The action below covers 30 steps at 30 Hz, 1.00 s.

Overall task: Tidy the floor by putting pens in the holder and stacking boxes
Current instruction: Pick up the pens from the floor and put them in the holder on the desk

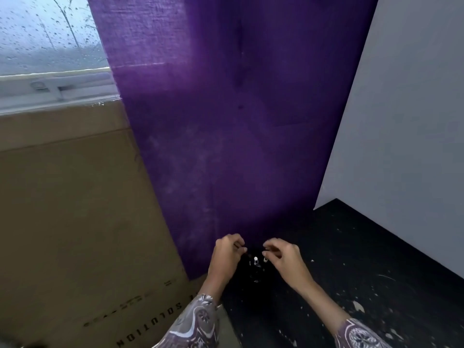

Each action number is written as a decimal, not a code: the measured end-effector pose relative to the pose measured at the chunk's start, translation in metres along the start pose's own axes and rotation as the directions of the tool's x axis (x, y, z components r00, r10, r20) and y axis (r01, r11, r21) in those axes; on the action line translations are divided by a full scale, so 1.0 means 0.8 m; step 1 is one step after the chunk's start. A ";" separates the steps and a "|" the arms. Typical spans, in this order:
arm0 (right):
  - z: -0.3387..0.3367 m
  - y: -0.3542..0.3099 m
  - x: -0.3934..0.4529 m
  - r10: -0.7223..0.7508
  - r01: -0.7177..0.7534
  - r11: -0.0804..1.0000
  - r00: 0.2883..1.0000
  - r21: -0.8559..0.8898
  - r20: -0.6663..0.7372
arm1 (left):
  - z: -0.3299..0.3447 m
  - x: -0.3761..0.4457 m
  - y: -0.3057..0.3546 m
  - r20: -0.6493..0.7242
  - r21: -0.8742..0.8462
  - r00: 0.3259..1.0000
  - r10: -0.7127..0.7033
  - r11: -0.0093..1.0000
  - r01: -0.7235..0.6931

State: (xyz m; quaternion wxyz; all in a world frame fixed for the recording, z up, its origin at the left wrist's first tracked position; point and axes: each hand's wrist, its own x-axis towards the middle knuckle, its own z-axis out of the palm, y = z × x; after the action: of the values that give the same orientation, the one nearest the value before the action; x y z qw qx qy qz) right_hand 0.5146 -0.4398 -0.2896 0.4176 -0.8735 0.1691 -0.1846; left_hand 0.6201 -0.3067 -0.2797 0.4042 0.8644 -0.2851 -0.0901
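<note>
At lower centre, both hands, left [227, 249] and right [282, 252], fingers curled, flank the dark holder [254, 271] with upright pens [255, 260]; grip unclear.

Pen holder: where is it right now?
Head view, bottom centre: the dark pen holder sits on the black floor between both hands, below the purple curtain.

A home room: purple curtain [226, 109], rain-spotted window [47, 33], cardboard box [75, 209].

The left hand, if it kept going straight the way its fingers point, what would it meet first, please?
Most likely the right hand, whose fingertips face the left hand across a narrow gap above the dark pen holder; depth is uncertain, so it might pass alongside.
</note>
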 end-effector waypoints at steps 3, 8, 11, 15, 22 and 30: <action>0.005 0.004 0.000 -0.056 0.051 0.995 0.997 -0.087 -0.055 | 0.001 -0.002 -0.004 0.003 0.013 0.999 0.032 0.999 -0.032; 0.020 0.015 0.002 0.034 -0.030 0.981 0.999 -0.190 0.017 | 0.006 0.000 -0.007 0.039 0.089 0.999 0.030 0.995 -0.033; 0.023 0.008 -0.004 0.104 -0.100 0.988 0.994 -0.119 0.027 | 0.007 -0.002 -0.005 0.089 0.092 0.995 0.049 0.994 -0.057; 0.029 0.007 -0.025 0.081 -0.084 0.991 0.996 -0.104 -0.038 | 0.007 -0.024 -0.003 -0.008 -0.078 1.000 0.031 0.996 -0.031; 0.034 0.001 -0.054 0.003 -0.015 0.993 0.994 -0.114 -0.108 | -0.010 -0.059 -0.029 0.026 -0.070 0.999 -0.047 0.996 0.049; 0.033 -0.053 -0.124 -0.051 0.038 0.996 0.986 -0.082 -0.159 | -0.067 -0.148 -0.040 0.041 0.137 0.999 -0.005 0.991 -0.001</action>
State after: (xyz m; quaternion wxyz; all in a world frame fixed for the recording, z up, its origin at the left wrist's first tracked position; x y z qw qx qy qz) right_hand 0.4460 -0.3527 -0.2894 0.3637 -0.8751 0.1897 -0.2569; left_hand 0.5572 -0.1889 -0.2773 0.3376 0.8885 -0.2979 -0.0886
